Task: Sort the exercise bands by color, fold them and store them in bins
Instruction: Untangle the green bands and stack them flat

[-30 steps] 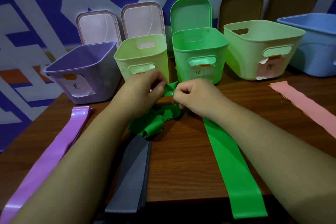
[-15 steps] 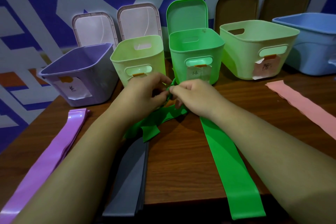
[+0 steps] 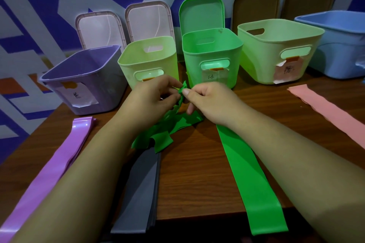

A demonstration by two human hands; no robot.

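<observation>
Five bins [image 3: 194,69]; left hand [image 3: 152,96], right hand [image 3: 209,100] on green band [image 3: 187,122]

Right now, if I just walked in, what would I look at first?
The left hand and right hand pinch a crumpled green band mid-table. Behind them stands a row of open bins, the green bin straight ahead. Flat bands lie around: purple band at left, pink band at right.
</observation>
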